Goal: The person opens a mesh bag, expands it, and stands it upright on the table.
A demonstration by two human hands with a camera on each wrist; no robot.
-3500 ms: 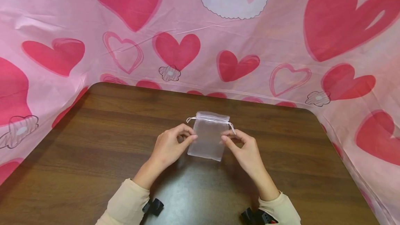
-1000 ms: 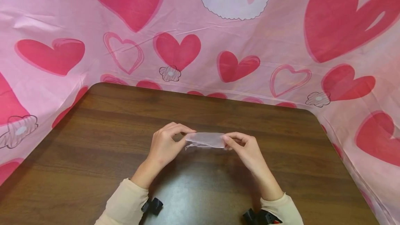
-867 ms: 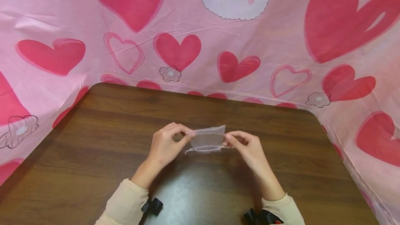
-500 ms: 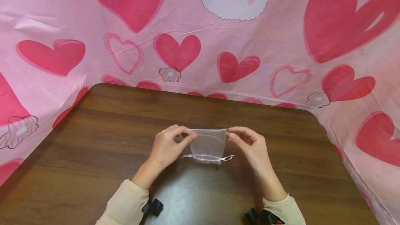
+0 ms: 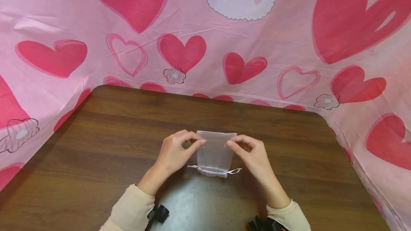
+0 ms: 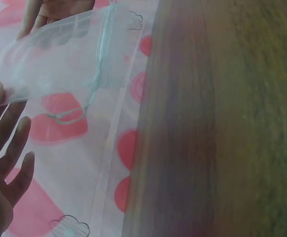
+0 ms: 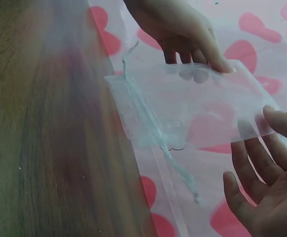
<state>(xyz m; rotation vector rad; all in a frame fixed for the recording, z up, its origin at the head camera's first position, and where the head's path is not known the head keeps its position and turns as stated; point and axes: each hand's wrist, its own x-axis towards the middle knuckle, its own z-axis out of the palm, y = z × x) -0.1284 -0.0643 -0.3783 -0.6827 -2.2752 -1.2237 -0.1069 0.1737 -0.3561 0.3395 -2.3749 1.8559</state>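
sheer white fabric forms a flat pouch [image 5: 214,152], positioned between two hands and raised above the table [image 5: 109,145]. the left hand [image 5: 176,150] pinches one side edge of the pouch: thumb on the upper face, fingers against the underside. the right hand [image 5: 253,152] pinches the opposite side edge in the same manner. both grips sit nearer the plain edge, which faces away from the person. in the wrist views, the remaining fingers of each hand are curved and partly spread beneath the pouch; some show through the mesh.

a white drawstring [image 5: 212,170] crosses the gathered end, which faces the person. one loop of cord projects from each side of that end, clear of both hands.

the table has a dark brown wood-grain surface with rounded far corners. a pink cloth [image 5: 253,35] printed with red hearts stands behind the table and along both sides. cream sleeves [image 5: 130,208] cover the forearms. a black device [image 5: 159,213] is located at each wrist.
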